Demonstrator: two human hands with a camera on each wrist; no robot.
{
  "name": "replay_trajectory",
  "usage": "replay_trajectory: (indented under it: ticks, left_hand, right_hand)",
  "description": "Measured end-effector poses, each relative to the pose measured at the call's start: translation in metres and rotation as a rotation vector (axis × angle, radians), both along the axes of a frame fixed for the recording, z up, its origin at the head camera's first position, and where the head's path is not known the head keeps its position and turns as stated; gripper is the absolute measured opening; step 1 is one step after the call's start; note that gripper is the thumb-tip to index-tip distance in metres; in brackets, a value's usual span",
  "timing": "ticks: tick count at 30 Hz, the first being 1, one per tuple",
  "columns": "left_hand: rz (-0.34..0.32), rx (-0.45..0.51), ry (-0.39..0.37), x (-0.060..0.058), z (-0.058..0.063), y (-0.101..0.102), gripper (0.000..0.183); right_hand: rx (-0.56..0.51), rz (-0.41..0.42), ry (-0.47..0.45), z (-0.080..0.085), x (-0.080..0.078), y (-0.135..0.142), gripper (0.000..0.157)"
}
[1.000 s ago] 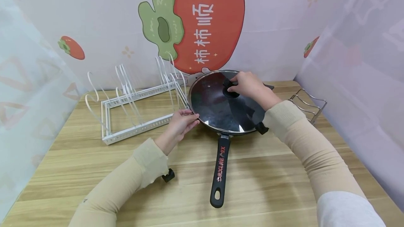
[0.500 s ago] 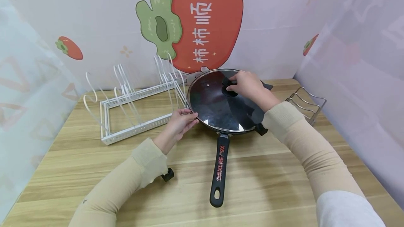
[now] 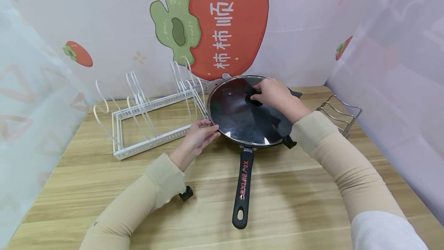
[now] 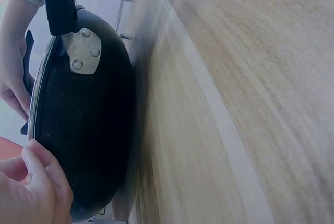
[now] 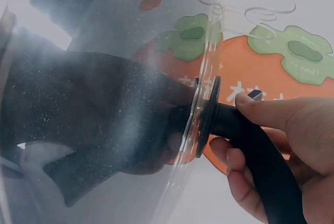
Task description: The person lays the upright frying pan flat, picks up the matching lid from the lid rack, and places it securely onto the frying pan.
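A black frying pan [image 4: 99, 114] stands on the wooden table, its long black handle [image 3: 243, 188] pointing toward me. The glass lid [image 3: 232, 117] covers it, with a metal rim and a black knob [image 3: 249, 92]. My right hand [image 3: 274, 95] grips that knob from above. In the right wrist view, the thumb and fingers of the right hand [image 5: 292, 145] curl round the knob's curved black grip [image 5: 261, 161]. At the pan's left edge, my left hand [image 3: 200, 137] pinches the rim. The left wrist view shows the left hand's fingers [image 4: 47, 172] right at this rim.
A white rack [image 3: 163, 138] with tall curved dividers stands at the left, close beside the pan. To the right is a small silver wire rack [image 3: 338, 113], partly behind my right sleeve [image 3: 315, 130]. A printed backdrop [image 3: 295, 30] rises behind the table.
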State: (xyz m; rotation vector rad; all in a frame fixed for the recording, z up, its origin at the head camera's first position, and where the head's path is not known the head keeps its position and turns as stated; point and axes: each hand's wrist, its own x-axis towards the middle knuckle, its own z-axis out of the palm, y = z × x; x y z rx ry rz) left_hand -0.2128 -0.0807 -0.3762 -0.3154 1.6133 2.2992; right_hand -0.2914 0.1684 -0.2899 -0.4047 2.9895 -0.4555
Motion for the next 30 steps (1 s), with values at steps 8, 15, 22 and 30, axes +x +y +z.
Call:
replay_trajectory:
  ticks: [8,15,22,30]
  left_hand:
    - [0.000,-0.029,-0.001,-0.0019,0.0014,0.0030,0.024]
    - [0.005,-0.035,-0.014,-0.0023,0.0026,0.0047,0.023]
    - [-0.002,-0.052,-0.017,-0.0023,0.0013,0.0056,0.023]
    - [-0.029,-0.071,-0.013,-0.0040,0.0020,0.0034,0.017]
  right_hand:
    - [0.032,0.011,0.017,-0.0010,0.0011,0.0006,0.047]
    - [0.083,0.023,0.026,-0.0030,0.0019,0.0002,0.051]
    - [0.101,0.036,0.073,-0.0057,0.0055,0.0024,0.050]
    - [0.094,0.052,0.110,-0.0082,0.0088,0.0055,0.048]
